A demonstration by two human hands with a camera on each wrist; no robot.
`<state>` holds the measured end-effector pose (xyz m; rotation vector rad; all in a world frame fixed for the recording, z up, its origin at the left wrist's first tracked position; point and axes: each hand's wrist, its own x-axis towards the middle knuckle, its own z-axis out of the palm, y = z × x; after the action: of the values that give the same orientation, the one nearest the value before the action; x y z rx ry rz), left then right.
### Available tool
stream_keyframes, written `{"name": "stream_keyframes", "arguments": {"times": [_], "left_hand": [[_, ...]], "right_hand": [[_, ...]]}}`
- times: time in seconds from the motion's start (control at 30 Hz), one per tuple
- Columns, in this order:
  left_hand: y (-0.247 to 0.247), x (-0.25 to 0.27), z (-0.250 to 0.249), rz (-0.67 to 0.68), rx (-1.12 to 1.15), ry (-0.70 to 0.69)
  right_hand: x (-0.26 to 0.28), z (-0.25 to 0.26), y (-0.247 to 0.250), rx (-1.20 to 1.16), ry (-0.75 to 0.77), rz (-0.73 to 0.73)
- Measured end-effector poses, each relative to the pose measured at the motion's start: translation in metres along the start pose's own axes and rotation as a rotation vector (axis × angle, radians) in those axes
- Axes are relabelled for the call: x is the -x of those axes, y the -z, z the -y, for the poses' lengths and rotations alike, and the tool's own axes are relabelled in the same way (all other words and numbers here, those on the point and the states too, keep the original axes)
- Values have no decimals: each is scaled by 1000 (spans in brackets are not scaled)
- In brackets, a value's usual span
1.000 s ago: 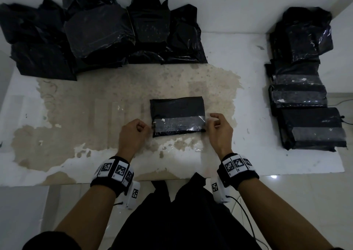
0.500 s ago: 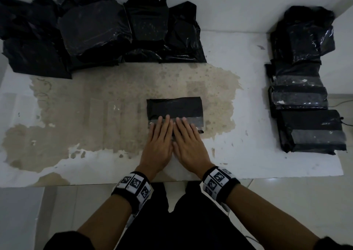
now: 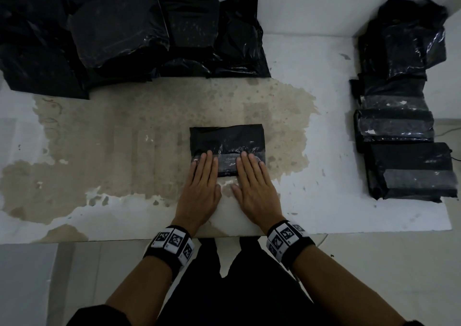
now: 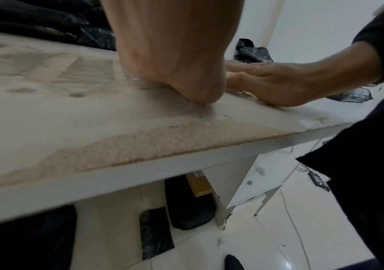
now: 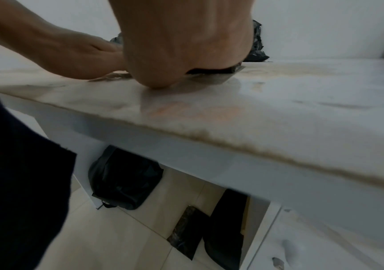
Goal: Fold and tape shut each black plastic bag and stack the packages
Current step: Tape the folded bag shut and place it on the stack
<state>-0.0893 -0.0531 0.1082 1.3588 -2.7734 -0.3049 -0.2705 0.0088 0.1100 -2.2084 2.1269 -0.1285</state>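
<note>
Your hands have slid apart along the tape, left hand and right hand pressing flat with straight fingers on the folded bag at the frame's centre.

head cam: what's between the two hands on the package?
In the head view, a bare stretch of clear tape on the black package lies between the left hand and right hand.
</note>
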Motion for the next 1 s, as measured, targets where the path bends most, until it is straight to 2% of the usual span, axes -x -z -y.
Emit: {"name": "stream_keyframes", "arguments": {"times": [0.2,0.3,0.43,0.53,0.7,1.0], "left_hand": [[-1,0,-5,-5,56,42],[0,0,-6,-6,57,45],[2,0,-6,12,73,50],[2,0,-6,23,95,58],[3,0,-4,26,121,58],[6,1,-4,31,154,47]], "right_hand": [[9,-9,7,-29,-134,-2],[10,-15,13,-72,-275,-72],[5,-20,29,-101,-310,-171],[-9,-17,32,-283,-435,-209],[-29,-13,47,-967,-648,-172],[-42,-9,48,-1092,-719,-35]]}}
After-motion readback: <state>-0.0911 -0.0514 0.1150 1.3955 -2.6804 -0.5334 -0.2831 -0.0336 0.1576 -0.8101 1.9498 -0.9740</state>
